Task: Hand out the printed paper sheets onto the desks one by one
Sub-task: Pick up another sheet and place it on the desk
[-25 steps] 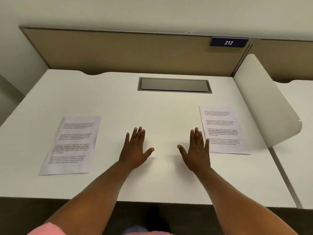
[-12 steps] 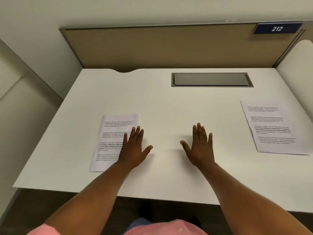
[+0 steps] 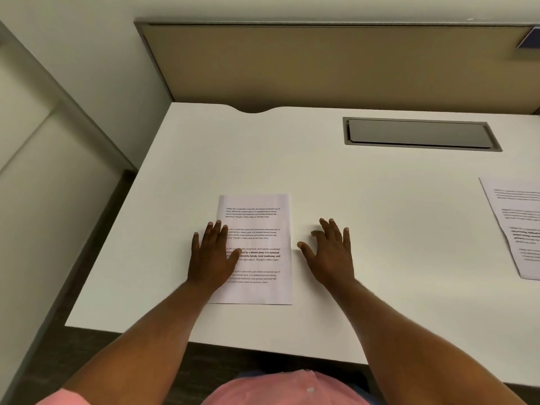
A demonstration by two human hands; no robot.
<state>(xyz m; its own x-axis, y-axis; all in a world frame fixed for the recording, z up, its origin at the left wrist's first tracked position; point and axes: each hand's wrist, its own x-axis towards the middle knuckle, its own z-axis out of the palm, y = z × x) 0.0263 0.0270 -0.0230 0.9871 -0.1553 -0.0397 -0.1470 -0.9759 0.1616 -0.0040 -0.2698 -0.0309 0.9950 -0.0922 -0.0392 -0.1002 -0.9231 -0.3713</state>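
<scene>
A printed paper sheet (image 3: 260, 226) lies flat on the white desk (image 3: 350, 182), near its front left. My left hand (image 3: 211, 255) rests palm down over the sheet's left edge, fingers spread, holding nothing. My right hand (image 3: 330, 252) hovers or rests palm down just right of the sheet, fingers apart, its thumb close to the sheet's right edge. A second printed sheet (image 3: 517, 226) lies at the desk's right, cut off by the frame edge.
A grey recessed cable tray lid (image 3: 420, 134) sits in the desk's back right. A tan partition panel (image 3: 336, 65) closes off the back. A wall and floor gap (image 3: 73, 229) run along the desk's left side.
The view has swung left, so the left sheet now sits between my hands. My left hand has come over its left edge; the right sheet has slid to the frame's right edge.
</scene>
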